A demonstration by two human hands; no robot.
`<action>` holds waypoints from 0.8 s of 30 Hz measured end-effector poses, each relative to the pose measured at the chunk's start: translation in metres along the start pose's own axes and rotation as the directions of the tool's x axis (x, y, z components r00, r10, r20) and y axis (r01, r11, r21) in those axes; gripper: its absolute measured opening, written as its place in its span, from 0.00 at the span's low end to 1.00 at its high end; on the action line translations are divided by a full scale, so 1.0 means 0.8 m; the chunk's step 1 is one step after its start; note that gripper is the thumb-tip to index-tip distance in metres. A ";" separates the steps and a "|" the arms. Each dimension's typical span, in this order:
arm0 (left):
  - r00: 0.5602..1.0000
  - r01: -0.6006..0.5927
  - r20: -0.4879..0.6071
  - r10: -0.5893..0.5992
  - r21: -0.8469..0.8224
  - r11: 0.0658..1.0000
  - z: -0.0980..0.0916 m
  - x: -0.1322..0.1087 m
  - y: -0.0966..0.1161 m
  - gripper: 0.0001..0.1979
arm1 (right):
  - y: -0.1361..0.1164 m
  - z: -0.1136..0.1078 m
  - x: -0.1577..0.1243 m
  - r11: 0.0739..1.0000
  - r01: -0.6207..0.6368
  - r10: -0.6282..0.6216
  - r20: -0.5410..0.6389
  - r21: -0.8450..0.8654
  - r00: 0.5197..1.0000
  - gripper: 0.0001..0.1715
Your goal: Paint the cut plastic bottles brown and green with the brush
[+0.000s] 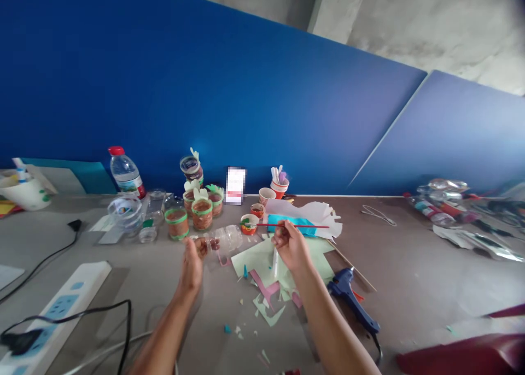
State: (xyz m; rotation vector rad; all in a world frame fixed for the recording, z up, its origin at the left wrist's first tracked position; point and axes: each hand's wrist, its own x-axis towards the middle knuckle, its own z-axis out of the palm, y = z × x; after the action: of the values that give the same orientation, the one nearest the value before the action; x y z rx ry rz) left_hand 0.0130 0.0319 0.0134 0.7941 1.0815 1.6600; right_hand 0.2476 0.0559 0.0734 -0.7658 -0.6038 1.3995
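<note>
My left hand [192, 271] is closed on a clear plastic bottle piece [229, 238] lying sideways, with some brown on its near end. Whether the fingertips reach inside it, I cannot tell. In my right hand [292, 248] is a thin paintbrush [309, 226] with a red handle, held level and pinched between the fingers. Its bristle end is at a paper cup of green paint [248, 230], just beyond the bottle piece. Behind that stands a small cup of brown paint [257, 210]. Brown and green painted jars [202, 215] are grouped to the left.
Pale green paper [262, 260] and scraps lie before me. A blue glue gun [353, 298] rests right of my right forearm. A white power strip [61, 315] with a black cable is at left. A red-capped bottle [126, 174] stands against the blue partition [205, 80].
</note>
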 end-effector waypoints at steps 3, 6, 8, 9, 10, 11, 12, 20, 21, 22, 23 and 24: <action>0.999 -0.034 0.008 0.034 0.005 0.999 0.001 -0.002 0.001 0.38 | 0.013 0.006 -0.016 0.990 -0.091 0.082 0.090 0.108 0.993 0.11; 0.997 -0.070 0.029 0.070 0.006 0.998 0.004 -0.005 0.004 0.37 | 0.025 0.015 -0.029 0.987 -0.099 0.079 0.150 0.127 0.985 0.11; 0.995 -0.088 0.045 0.088 0.009 0.996 0.007 -0.008 0.007 0.37 | 0.032 0.020 -0.035 0.993 -0.063 0.046 0.168 0.099 0.985 0.11; 0.994 -0.094 0.056 0.093 0.012 0.995 0.008 -0.009 0.009 0.37 | 0.034 0.022 -0.038 0.995 -0.045 0.030 0.172 0.085 0.985 0.11; 0.993 -0.100 0.067 0.099 0.016 0.995 0.009 -0.010 0.011 0.37 | 0.037 0.023 -0.039 0.997 -0.032 0.019 0.175 0.074 0.984 0.12; 0.992 -0.105 0.076 0.103 0.020 0.994 0.010 -0.012 0.012 0.36 | 0.038 0.024 -0.040 0.997 -0.024 0.011 0.177 0.069 0.984 0.13; 0.991 -0.109 0.082 0.107 0.024 0.994 0.010 -0.013 0.013 0.36 | 0.040 0.024 -0.041 0.997 -0.019 0.007 0.179 0.068 0.984 0.13; 0.989 -0.100 0.108 0.098 0.009 0.995 0.011 -0.019 0.012 0.38 | 0.049 0.021 -0.047 0.998 0.063 -0.057 0.222 -0.018 0.973 0.15; 0.990 -0.088 0.108 0.087 0.002 0.996 0.010 -0.019 0.011 0.38 | 0.050 0.020 -0.049 0.996 0.083 -0.071 0.233 -0.040 0.970 0.15; 0.991 -0.078 0.108 0.078 -0.005 0.997 0.010 -0.019 0.010 0.37 | 0.051 0.020 -0.050 0.993 0.105 -0.086 0.246 -0.062 0.965 0.15; 0.991 -0.072 0.111 0.073 -0.010 0.997 0.010 -0.019 0.009 0.37 | 0.052 0.020 -0.051 0.988 0.127 -0.101 0.261 -0.083 0.960 0.15; 0.991 -0.070 0.111 0.071 -0.013 0.997 0.010 -0.019 0.009 0.37 | 0.053 0.021 -0.053 0.983 0.151 -0.117 0.277 -0.103 0.954 0.15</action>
State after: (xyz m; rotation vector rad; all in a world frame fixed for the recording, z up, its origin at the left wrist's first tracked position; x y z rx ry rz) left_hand 0.0219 0.0191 0.0225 0.9171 0.9782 1.6575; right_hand 0.2040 0.0163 0.0535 -0.6221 -0.9457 1.3594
